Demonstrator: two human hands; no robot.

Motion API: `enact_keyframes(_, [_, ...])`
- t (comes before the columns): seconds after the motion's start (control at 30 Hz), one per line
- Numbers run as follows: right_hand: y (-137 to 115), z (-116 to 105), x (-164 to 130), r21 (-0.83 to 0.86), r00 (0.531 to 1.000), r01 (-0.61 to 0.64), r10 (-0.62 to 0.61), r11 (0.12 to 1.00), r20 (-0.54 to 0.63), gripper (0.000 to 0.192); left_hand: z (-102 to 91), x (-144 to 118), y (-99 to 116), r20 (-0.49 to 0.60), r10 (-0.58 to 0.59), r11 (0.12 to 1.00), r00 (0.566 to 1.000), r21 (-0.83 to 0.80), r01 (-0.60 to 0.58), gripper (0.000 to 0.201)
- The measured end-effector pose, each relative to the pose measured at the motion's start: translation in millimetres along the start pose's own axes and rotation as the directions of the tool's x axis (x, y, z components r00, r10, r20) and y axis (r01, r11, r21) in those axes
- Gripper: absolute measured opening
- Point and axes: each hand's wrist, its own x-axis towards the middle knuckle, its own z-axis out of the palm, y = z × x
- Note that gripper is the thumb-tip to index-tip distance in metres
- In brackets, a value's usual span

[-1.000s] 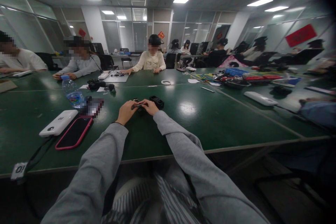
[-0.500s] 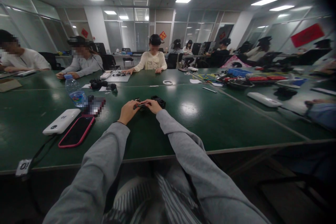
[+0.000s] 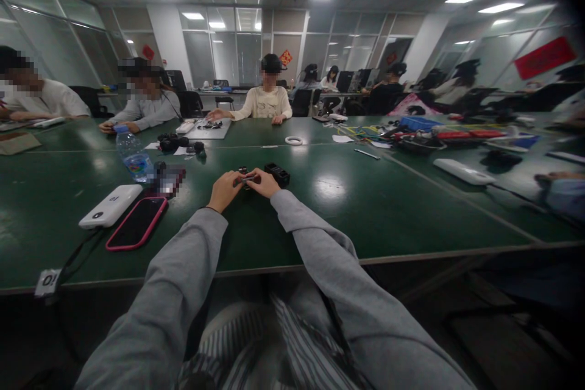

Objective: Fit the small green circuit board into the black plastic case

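Observation:
My left hand (image 3: 226, 189) and my right hand (image 3: 262, 184) meet over the green table (image 3: 297, 225), fingertips nearly together. Both are closed on a small thin dark piece (image 3: 247, 177), mostly hidden by the fingers, so its kind does not show. Some small metallic bits (image 3: 242, 169) show just behind the fingertips; whether they belong to the held piece I cannot tell. A black box-like case with compartments (image 3: 277, 174) sits on the table right behind my right hand.
To the left lie a pink-rimmed phone (image 3: 137, 223), a white power bank (image 3: 111, 206) with a cable, and a water bottle (image 3: 134, 155). A white ring (image 3: 294, 141) and a pen (image 3: 367, 154) lie farther back. Co-workers sit across; a cluttered pile (image 3: 420, 134) covers the back right.
The view has shifted slightly. My fingers have altered their hold on the small piece a little, both hands staying together. The person across has lifted a hand from the board.

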Motion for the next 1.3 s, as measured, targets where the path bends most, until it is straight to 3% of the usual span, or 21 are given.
enact_keyframes(0.3, [-11.7, -1.3, -3.3, -0.128, 0.999, -0.035, 0.031, 0.991, -0.037, 0.022, 3.8, 0.8, -2.5, 0.004, 0.0, 1.0, 1.0, -0.015, 0.001, 0.016])
enact_keyframes(0.67, [4.5, -3.9, 4.0, -0.003, 1.0, -0.024, 0.024, 1.0, 0.018, 0.022, 1.1, 0.0, -1.9, 0.01, -0.004, 1.0, 1.0, 0.013, 0.004, 0.018])
enact_keyframes(0.93, [3.0, -11.0, 6.8, 0.07, 0.997, 0.015, -0.02, 0.997, 0.076, 0.025, 1.9, 0.1, -3.8, 0.002, -0.014, 1.0, 1.0, 0.022, 0.014, 0.018])
enact_keyframes(1.17, [10.6, -14.7, 10.1, 0.099, 0.989, -0.021, 0.007, 0.995, 0.147, 0.036, -2.1, -1.1, -0.8, 0.001, -0.017, 1.0, 1.0, 0.023, 0.017, 0.018])
enact_keyframes(1.3, [2.9, -11.5, 4.9, 0.021, 0.995, -0.026, 0.024, 0.999, 0.095, 0.024, -2.7, -0.5, -0.3, 0.018, -0.028, 0.999, 0.999, 0.016, 0.028, 0.018])
